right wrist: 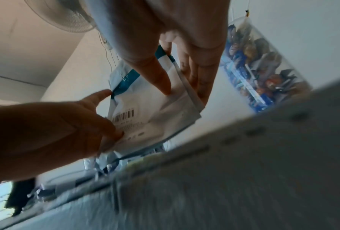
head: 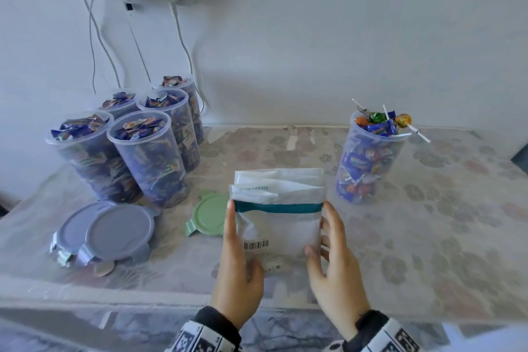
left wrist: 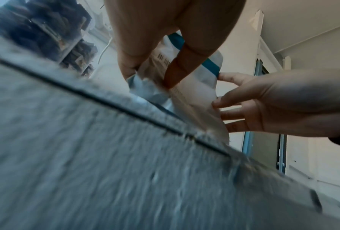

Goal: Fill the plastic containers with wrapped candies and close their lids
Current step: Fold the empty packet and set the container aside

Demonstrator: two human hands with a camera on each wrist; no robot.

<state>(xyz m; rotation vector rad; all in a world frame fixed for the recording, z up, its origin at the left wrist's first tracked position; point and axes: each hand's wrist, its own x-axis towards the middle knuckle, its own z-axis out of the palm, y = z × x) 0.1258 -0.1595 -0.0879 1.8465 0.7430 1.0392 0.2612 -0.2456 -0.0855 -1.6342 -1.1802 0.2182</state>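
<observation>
White wall and a socket strip with trailing cables back our flower-patterned table (head: 428,208), where we stand a flat white packet (head: 278,223) with a teal band upright at the near middle. Our left hand (head: 238,263) pinches its left edge, thumb on the front by the barcode; our right hand (head: 337,263) holds the right edge, thumb in front and fingers behind, as the right wrist view shows.

We judge this step to be handling or folding an emptied candy packet before lidding, though we cannot tell whether anything is left inside. To do it well, we should keep both edges pinched evenly, flatten it and set it clear of the lids.

From our hands, five open containers (head: 148,157), brimful of wrapped candies (head: 140,126), cluster at ten o'clock, well apart. A sixth container (head: 368,157), with lollipops heaped above its rim, stands at one o'clock, near the packet's right edge. A green lid (head: 208,214) lies just beside our left hand at nine o'clock, partly behind the packet; blue-grey lids (head: 114,231) overlap farther out at nine o'clock.
</observation>
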